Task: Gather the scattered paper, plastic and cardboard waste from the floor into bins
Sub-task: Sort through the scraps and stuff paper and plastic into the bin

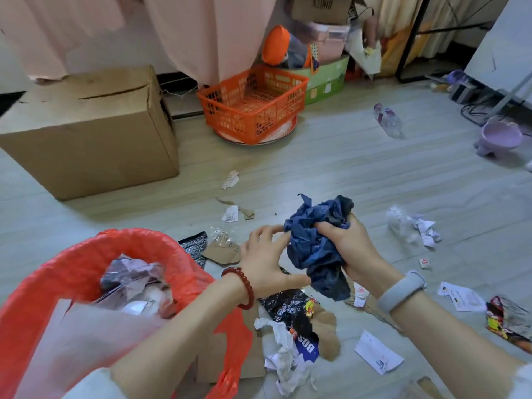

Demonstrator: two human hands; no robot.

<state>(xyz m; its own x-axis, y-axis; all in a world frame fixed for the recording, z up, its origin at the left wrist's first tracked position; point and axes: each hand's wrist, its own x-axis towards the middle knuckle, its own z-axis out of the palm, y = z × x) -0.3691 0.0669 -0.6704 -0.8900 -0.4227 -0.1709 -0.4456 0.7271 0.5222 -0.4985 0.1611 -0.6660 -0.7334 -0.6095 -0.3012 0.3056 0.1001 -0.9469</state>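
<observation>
A crumpled wad of dark blue paper (316, 243) is held above the floor between both hands. My right hand (349, 249) grips its right side, fingers closed into it. My left hand (266, 254), with a red bead bracelet, touches the wad's left side with spread fingers, thumb under it. A bin lined with a red plastic bag (86, 263) stands at the lower left and holds crumpled paper and plastic. Scraps lie around: torn cardboard (223, 251), white paper (377, 355), a black wrapper (288, 306), clear crushed plastic (401, 226).
A large cardboard box (86, 131) stands at the left. An orange plastic basket (253, 102) sits behind the scraps. A clear bottle (387, 119) lies at the far right, near a lilac bowl (499, 138). A colourful snack wrapper (506, 318) lies at the right edge.
</observation>
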